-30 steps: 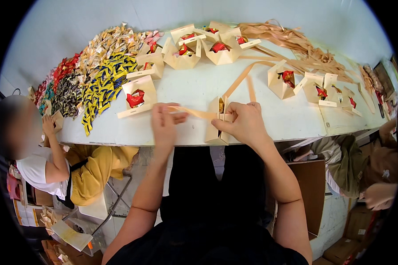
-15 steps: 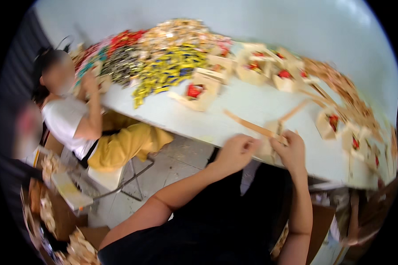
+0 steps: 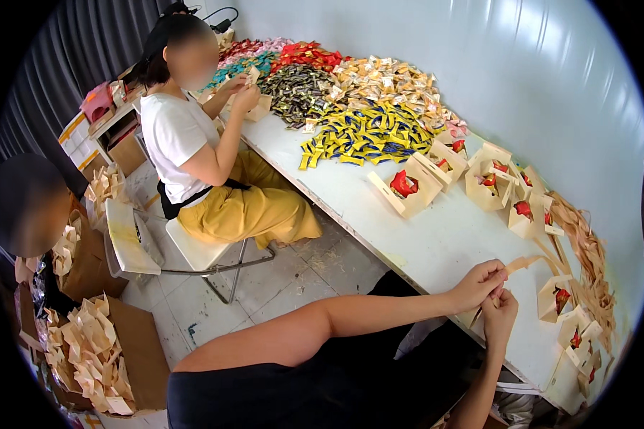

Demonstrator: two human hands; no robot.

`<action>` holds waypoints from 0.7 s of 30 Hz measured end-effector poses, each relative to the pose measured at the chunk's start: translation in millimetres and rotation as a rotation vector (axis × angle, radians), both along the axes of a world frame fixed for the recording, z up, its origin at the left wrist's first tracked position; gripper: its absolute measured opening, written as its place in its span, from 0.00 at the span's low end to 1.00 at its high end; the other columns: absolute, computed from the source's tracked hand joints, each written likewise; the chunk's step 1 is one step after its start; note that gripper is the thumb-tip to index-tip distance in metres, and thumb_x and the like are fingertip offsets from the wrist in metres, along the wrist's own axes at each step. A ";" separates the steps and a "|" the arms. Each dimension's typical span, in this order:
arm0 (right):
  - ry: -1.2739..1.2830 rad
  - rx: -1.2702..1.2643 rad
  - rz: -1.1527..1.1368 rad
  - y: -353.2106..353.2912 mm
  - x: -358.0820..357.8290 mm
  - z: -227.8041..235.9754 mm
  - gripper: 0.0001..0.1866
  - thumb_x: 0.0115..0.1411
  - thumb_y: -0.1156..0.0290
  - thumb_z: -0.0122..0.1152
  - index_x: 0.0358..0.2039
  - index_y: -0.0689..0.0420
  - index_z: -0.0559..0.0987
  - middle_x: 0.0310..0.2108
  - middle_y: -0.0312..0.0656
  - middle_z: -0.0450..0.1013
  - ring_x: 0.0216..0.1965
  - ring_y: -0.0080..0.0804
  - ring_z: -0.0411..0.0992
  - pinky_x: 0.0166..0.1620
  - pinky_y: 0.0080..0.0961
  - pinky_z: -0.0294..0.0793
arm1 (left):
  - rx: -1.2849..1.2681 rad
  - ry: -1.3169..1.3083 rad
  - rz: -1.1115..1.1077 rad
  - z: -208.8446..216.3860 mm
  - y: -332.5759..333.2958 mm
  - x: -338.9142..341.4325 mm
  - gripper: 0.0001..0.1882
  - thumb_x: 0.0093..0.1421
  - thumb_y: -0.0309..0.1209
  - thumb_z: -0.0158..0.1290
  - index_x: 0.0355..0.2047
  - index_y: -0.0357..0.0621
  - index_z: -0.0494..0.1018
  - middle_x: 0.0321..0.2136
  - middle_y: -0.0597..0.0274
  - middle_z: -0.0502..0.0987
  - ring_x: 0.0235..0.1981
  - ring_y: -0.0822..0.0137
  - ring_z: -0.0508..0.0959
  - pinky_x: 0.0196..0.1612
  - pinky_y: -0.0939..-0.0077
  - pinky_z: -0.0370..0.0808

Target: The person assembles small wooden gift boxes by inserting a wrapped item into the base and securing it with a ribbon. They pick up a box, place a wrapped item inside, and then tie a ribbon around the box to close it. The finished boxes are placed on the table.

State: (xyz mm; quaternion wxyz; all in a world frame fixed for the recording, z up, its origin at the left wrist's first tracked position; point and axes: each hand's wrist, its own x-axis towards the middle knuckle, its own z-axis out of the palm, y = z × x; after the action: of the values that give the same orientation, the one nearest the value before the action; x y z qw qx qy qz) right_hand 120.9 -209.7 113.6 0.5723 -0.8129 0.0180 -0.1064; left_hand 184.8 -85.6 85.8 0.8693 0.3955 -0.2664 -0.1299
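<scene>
Lining pale wall: white table | tiled floor | hands at edge

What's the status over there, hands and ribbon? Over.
Left hand and right hand close together, fingers curled. Tan ribbon at left fingertips. Right grip hidden. Box with red contents stands apart, not blocking.

Left hand on tan ribbon
</scene>
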 end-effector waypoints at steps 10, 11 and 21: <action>0.143 0.021 0.104 -43.0 -23.5 54.4 0.14 0.73 0.64 0.67 0.32 0.60 0.80 0.27 0.29 0.73 0.31 0.14 0.66 0.36 0.17 0.65 | 0.318 -0.268 0.231 12.3 3.5 -6.8 0.06 0.80 0.29 0.48 0.46 0.41 0.73 0.31 0.66 0.70 0.30 0.76 0.66 0.33 0.75 0.67; 0.102 0.043 0.072 -49.1 -25.2 56.2 0.15 0.74 0.63 0.66 0.31 0.58 0.79 0.26 0.28 0.72 0.30 0.14 0.65 0.35 0.17 0.64 | 0.352 -0.300 0.247 17.5 6.5 -9.6 0.06 0.79 0.29 0.48 0.47 0.42 0.73 0.32 0.64 0.71 0.30 0.75 0.66 0.34 0.75 0.67; -0.303 0.235 -0.108 0.6 -20.7 90.8 0.16 0.79 0.59 0.58 0.36 0.56 0.77 0.26 0.28 0.66 0.30 0.15 0.59 0.36 0.19 0.63 | 0.400 -0.589 0.442 -2.8 0.3 -5.4 0.09 0.75 0.30 0.54 0.39 0.37 0.77 0.28 0.63 0.76 0.29 0.64 0.75 0.33 0.70 0.67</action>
State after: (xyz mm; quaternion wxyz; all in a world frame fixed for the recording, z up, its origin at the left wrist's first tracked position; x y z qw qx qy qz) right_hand 100.3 -209.2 204.4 0.6530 -0.7130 -0.0123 -0.2551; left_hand 179.4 -85.3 83.1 0.6691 0.6244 -0.3818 0.1291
